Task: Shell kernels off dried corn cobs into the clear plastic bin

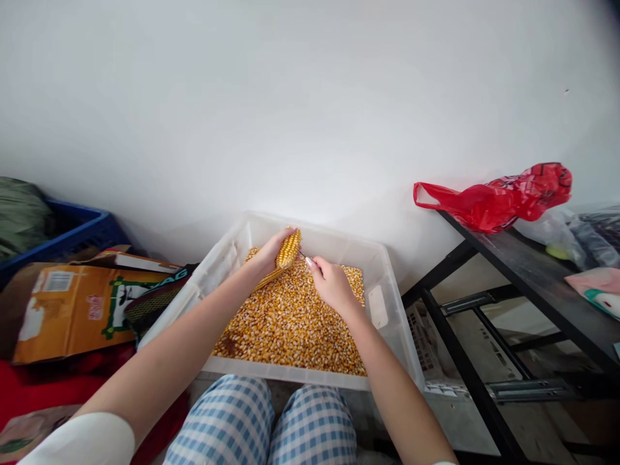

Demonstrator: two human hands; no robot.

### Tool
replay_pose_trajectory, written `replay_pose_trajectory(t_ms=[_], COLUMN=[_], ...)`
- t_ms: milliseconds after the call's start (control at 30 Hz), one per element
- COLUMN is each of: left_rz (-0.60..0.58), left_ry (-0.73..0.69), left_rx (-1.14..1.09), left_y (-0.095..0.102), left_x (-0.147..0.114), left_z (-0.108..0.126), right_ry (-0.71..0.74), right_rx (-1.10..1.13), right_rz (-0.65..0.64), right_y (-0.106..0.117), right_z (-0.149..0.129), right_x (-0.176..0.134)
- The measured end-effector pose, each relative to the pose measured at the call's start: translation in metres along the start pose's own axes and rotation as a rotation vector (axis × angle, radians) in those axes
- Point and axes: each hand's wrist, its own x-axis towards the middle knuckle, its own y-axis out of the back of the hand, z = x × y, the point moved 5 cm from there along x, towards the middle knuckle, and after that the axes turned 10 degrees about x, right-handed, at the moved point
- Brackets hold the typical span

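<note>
An ear of yellow corn (289,248) is tilted upright in my left hand (269,252), whose fingers wrap round it. My right hand (332,282) is closed on a thin dark metal tool (303,256); its tip points at the side of the ear, and its handle is hidden in my fist. Both hands are over a translucent plastic bin (339,234) that holds a deep layer of loose corn kernels (295,323). Another ear of corn (268,278) lies on the kernels, partly hidden below my left hand.
Left of the bin are an orange cardboard box (82,310) and a blue crate (80,232). A black metal-framed table (523,271) stands at the right, with a red plastic bag (504,200) on it. Behind the bin rises a white wall (290,116). My knees touch near the bin's front.
</note>
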Motion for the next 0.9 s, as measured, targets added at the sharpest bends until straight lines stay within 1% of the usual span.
replay_pose_trajectory(t_ms=[133,300,367,567,767,900], left_rz=[-0.022,-0.082,-0.080,-0.074,-0.082,-0.071], left_ry=[-0.001,-0.032,-0.040,-0.053,-0.062,-0.096], left_rx=[0.038,0.073,0.090,0.177,0.199,0.220], left_y=[0.000,-0.005,-0.005,-0.008,-0.011,-0.011], left_x=[0.000,-0.002,-0.003,-0.006,-0.007,-0.007], left_z=[0.000,0.000,0.000,0.000,0.002,0.003], right_ry=[0.008,0.008,0.010,0.014,0.012,0.004], right_rx=[-0.034,-0.023,-0.007,0.010,0.009,0.004], right_rz=[-0.028,0.044,0.064,0.056,0.082,0.092], right_y=[-0.005,-0.003,-0.001,-0.001,-0.003,-0.003], right_z=[0.000,0.000,-0.001,-0.001,-0.001,-0.001], right_x=[-0.001,0.000,0.000,0.001,0.000,0.000])
